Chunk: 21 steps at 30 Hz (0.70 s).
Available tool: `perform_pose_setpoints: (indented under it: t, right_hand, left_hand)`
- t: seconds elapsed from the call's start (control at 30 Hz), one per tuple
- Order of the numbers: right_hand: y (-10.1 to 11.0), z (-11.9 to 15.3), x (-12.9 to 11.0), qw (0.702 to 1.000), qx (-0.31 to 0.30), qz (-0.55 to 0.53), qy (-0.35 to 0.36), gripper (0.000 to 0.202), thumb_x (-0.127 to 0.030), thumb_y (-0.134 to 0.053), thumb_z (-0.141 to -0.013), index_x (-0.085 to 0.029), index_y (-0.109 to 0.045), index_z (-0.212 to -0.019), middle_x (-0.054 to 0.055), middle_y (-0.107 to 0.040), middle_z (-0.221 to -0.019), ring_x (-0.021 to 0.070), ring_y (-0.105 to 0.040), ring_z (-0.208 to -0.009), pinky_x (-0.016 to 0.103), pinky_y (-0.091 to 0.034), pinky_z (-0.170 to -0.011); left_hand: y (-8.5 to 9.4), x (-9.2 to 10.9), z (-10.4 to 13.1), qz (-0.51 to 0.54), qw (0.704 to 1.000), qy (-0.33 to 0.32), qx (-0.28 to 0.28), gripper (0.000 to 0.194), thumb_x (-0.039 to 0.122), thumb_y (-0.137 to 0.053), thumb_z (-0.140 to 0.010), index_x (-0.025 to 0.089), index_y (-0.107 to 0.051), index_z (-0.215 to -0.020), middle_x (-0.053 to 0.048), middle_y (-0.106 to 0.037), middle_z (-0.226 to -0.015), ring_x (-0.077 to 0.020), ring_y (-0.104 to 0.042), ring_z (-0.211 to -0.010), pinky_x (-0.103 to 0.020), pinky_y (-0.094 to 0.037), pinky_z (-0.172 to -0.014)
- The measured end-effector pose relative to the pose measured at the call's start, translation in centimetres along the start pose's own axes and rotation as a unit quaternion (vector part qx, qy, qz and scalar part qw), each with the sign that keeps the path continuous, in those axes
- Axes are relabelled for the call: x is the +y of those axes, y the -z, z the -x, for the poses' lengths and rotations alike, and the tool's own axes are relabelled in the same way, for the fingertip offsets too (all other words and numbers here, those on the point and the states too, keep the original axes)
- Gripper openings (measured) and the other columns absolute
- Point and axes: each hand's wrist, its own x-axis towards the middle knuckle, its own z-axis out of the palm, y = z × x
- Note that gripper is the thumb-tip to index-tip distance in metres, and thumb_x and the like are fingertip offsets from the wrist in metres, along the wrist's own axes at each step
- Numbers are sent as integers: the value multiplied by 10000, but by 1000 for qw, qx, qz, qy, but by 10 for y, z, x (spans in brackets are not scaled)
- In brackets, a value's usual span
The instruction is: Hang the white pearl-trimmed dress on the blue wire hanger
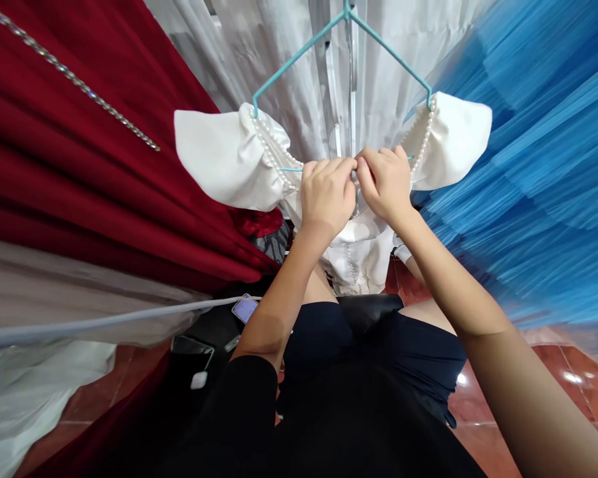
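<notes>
Hanging from the hanger point(299, 58), the garment point(351, 251) is in front; the left hand point(329, 192) and right hand point(386, 182) grasp its front side by side, perhaps with the hanger's bar point(291, 169). Light, even fingertip pressure should keep the pearls point(431, 129) from snagging.

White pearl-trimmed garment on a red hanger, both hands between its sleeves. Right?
Wrong colour: the head view shows a teal hanger. White pearl-trimmed garment, left hand and right hand between its sleeves: correct.

Hanger point(299, 56) cropped (top), blue fabric point(543, 172) blurred
</notes>
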Motion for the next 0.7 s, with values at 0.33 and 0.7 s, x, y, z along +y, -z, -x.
perform_pose_setpoints:
  t: [0.33,0.7]
  right_hand:
    - [19,-3,-22,999,23,-9,-40,408,-473,-375,-1016,-202,-525,-749,18,-498,-640,193,-509,-720,381,-352,-860]
    - [21,-3,-20,999,7,-13,-33,613,-668,-352,-978,-177,-456,-627,26,-439,-587,173,-472,-698,363,-346,-848]
  left_hand:
    - [31,-11,8,37,979,51,196,447,320,-484,-976,285,-316,-1389,-67,-435,-1455,-300,-101,-1504,-572,-226,-1189]
    - [62,-96,-23,-24,961,-18,276,366,-21,-488,-806,189,-643,-1062,-5,-662,-1048,-188,-616,-1038,-381,-480,-951]
